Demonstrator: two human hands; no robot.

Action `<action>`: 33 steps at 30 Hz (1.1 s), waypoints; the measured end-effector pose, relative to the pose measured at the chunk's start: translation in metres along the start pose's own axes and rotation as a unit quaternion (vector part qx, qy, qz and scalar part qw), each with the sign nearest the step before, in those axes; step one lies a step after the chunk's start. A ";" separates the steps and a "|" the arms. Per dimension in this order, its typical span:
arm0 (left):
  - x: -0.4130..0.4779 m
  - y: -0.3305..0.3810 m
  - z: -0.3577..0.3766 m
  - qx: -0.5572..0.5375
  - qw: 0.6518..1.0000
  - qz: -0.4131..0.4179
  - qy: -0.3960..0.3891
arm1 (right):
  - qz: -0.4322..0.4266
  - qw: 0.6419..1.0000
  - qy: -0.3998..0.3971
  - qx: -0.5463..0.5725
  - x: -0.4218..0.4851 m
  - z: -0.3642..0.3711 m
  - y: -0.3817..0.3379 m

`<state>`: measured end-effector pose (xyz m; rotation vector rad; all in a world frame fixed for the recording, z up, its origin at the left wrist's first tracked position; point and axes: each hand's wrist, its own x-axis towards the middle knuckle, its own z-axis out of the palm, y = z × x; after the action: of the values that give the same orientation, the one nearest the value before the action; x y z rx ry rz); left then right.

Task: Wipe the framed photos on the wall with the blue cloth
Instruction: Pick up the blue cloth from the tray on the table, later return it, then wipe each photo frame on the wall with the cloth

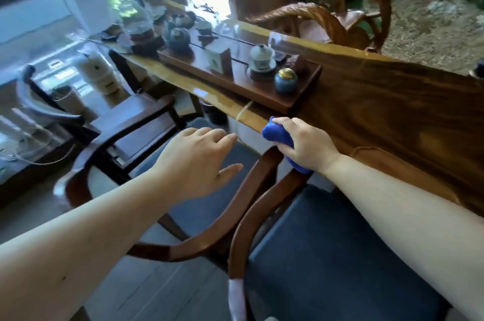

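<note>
Head view, left to right: left hand [201,161] spread wide, empty, hovering above a chair [146,137]. Right hand [307,143] is closed round the bunched blue cloth [276,133] at the near table [392,111] edge. Cloth looks soft, light, crushable; any fistful grips. No framed photos visible.

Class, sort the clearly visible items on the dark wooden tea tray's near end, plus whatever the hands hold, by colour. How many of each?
Blue: 2, round blue jar with gold lid and bunched blue cloth in the right hand
White: 1, white lidded porcelain cup
Total: 3
</note>
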<state>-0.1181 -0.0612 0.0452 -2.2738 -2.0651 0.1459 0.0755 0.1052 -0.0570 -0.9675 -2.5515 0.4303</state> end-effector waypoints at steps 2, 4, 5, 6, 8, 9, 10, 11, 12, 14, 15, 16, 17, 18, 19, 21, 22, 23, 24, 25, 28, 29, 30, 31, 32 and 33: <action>-0.029 -0.020 -0.018 0.012 0.999 -0.024 0.019 | -0.049 0.998 0.015 0.020 0.021 -0.004 -0.047; -0.071 -0.049 -0.043 0.022 0.996 -0.068 0.046 | -0.101 0.994 0.029 0.029 0.043 -0.005 -0.108; -0.088 -0.061 -0.053 0.027 0.994 -0.084 0.056 | -0.118 0.992 0.036 0.035 0.052 -0.007 -0.133; -0.103 -0.071 -0.062 0.030 0.993 -0.098 0.064 | -0.135 0.989 0.043 0.041 0.061 -0.008 -0.156; -0.143 -0.094 -0.084 0.044 0.987 -0.131 0.081 | -0.176 0.982 0.047 0.048 0.078 -0.007 -0.209; -0.162 -0.104 -0.094 0.055 0.984 -0.147 0.087 | -0.192 0.979 0.047 0.052 0.085 -0.006 -0.234; -0.180 -0.113 -0.103 0.064 0.980 -0.161 0.097 | -0.210 0.975 0.047 0.054 0.093 -0.006 -0.258; -0.199 -0.122 -0.112 0.072 0.976 -0.179 0.104 | -0.227 0.971 0.047 0.057 0.100 -0.005 -0.282; -0.221 -0.132 -0.122 0.084 0.970 -0.199 0.113 | -0.249 0.965 0.051 0.059 0.106 -0.005 -0.311; -0.256 -0.149 -0.139 0.105 0.960 -0.229 0.125 | -0.284 0.954 0.058 0.074 0.117 -0.003 -0.359; -0.272 -0.157 -0.147 0.114 0.954 -0.246 0.125 | -0.302 0.948 0.060 0.079 0.123 -0.001 -0.382; -0.287 -0.164 -0.155 0.124 0.948 -0.266 0.125 | -0.322 0.941 0.061 0.083 0.129 0.000 -0.404; -0.301 -0.170 -0.161 0.139 0.940 -0.286 0.124 | -0.337 0.936 0.059 0.086 0.134 0.002 -0.422; -0.322 -0.180 -0.172 0.158 0.927 -0.316 0.126 | -0.366 0.924 0.057 0.095 0.144 0.005 -0.452; -0.334 -0.185 -0.176 0.172 0.919 -0.330 0.126 | -0.378 0.919 0.054 0.093 0.150 0.007 -0.467; -0.365 -0.201 -0.188 0.197 0.902 -0.369 0.113 | -0.416 0.901 0.066 0.100 0.166 0.011 -0.511; -0.381 -0.209 -0.194 0.209 0.891 -0.390 0.105 | -0.434 0.891 0.072 0.114 0.175 0.013 -0.535; -0.394 -0.215 -0.199 0.225 0.879 -0.409 0.094 | -0.443 0.885 0.070 0.126 0.181 0.015 -0.555; -0.410 -0.223 -0.205 0.245 0.865 -0.430 0.085 | -0.462 0.872 0.077 0.145 0.189 0.019 -0.580; -0.423 -0.227 -0.209 0.264 0.853 -0.445 0.075 | -0.472 0.863 0.082 0.162 0.193 0.022 -0.598; -0.462 -0.240 -0.229 0.308 0.806 -0.502 0.049 | -0.511 0.822 0.083 0.237 0.207 0.033 -0.665; -0.475 -0.243 -0.236 0.319 0.789 -0.523 0.041 | -0.527 0.807 0.072 0.255 0.210 0.037 -0.689; -0.485 -0.245 -0.243 0.327 0.777 -0.536 0.034 | -0.544 0.792 0.071 0.267 0.213 0.041 -0.708; -0.494 -0.247 -0.249 0.337 0.766 -0.547 0.022 | -0.554 0.782 0.066 0.278 0.215 0.045 -0.726; -0.505 -0.249 -0.256 0.347 0.750 -0.563 0.008 | -0.567 0.766 0.064 0.296 0.217 0.049 -0.749; -0.513 -0.251 -0.263 0.356 0.738 -0.573 -0.002 | -0.572 0.756 0.060 0.311 0.218 0.052 -0.765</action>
<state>-0.3843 -0.5436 0.3475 -0.3916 -2.3792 0.6762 -0.5319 -0.3023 0.2604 0.7835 -2.0928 0.6850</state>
